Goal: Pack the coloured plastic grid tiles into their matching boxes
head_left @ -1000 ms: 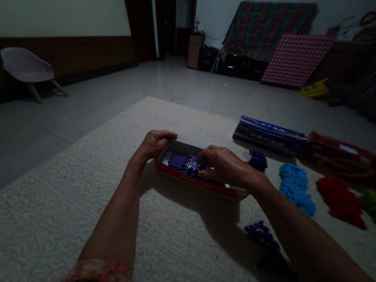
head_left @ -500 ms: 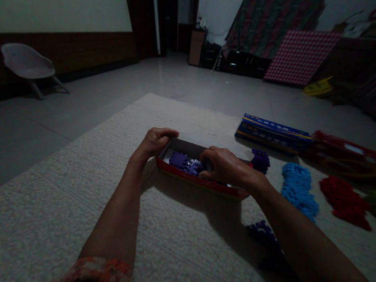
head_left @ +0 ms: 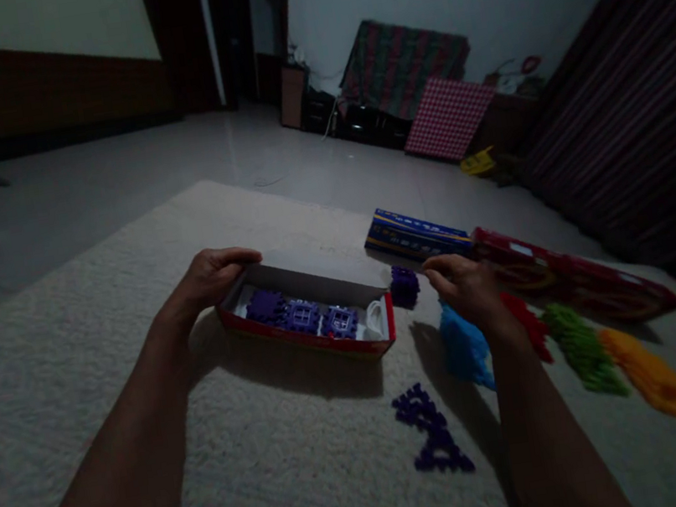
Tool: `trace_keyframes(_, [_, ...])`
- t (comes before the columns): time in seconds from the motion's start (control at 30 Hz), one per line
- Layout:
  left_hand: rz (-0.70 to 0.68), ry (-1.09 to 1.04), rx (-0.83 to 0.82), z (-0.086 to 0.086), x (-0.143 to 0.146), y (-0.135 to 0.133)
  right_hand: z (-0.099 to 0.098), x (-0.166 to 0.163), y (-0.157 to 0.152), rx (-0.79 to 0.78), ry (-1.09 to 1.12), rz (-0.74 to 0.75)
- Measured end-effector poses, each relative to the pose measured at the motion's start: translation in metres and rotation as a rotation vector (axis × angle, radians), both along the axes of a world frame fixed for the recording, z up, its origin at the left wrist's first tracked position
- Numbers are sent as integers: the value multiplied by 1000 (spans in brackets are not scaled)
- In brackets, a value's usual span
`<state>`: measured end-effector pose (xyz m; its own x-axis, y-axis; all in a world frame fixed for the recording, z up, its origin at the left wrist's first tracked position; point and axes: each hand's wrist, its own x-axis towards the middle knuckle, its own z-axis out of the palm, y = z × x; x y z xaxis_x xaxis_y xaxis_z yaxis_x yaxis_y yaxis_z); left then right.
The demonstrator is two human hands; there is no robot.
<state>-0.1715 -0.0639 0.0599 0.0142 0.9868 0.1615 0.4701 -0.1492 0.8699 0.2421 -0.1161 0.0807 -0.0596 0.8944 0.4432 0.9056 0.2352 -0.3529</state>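
A shallow red box point(head_left: 306, 339) lies on the cream rug point(head_left: 281, 465) with three purple interlocking pieces point(head_left: 302, 315) side by side inside it. My left hand point(head_left: 208, 277) is closed on the box's left end. My right hand point(head_left: 467, 289) hovers right of the box, fingers curled and nothing visible in them, close to a small purple stack point(head_left: 405, 286) and above a blue pile point(head_left: 463, 345). More purple pieces point(head_left: 431, 430) lie loose in front.
Red point(head_left: 530, 326), green point(head_left: 581, 348) and orange point(head_left: 648, 372) piles run rightwards. A blue box point(head_left: 415, 233) and a long red box point(head_left: 570, 274) lie behind them. Bare grey floor stretches beyond the rug; draped furniture stands at the far wall.
My right hand has left the box and moved right to the purple stack. The view has swung right, bringing the green and orange piles into sight. My left hand still grips the box.
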Motion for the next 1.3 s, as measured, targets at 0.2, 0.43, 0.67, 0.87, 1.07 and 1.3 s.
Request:
trace_keyframes(0.2, [18, -15, -52, 5, 1, -4, -37, 13, 13, -96, -51, -43])
trace_keyframes(0.43, [11, -44, -45, 5, 0, -3, -47, 0, 12, -127, -163, -75])
trace_keyframes(0.67, [14, -14, -23, 7, 1, -5, -29, -2, 4, -224, -158, -40])
trace_keyframes(0.87, [0, -16, -25, 5, 2, -5, -17, 1, -1, -477, 107, 113])
trace_keyframes(1.07, [37, -66, -72, 11, 7, -9, -19, 0, -4, -590, -63, 80])
trace_keyframes(1.3, [53, -36, -80, 18, 11, -14, -27, -19, -15, -601, -214, 74])
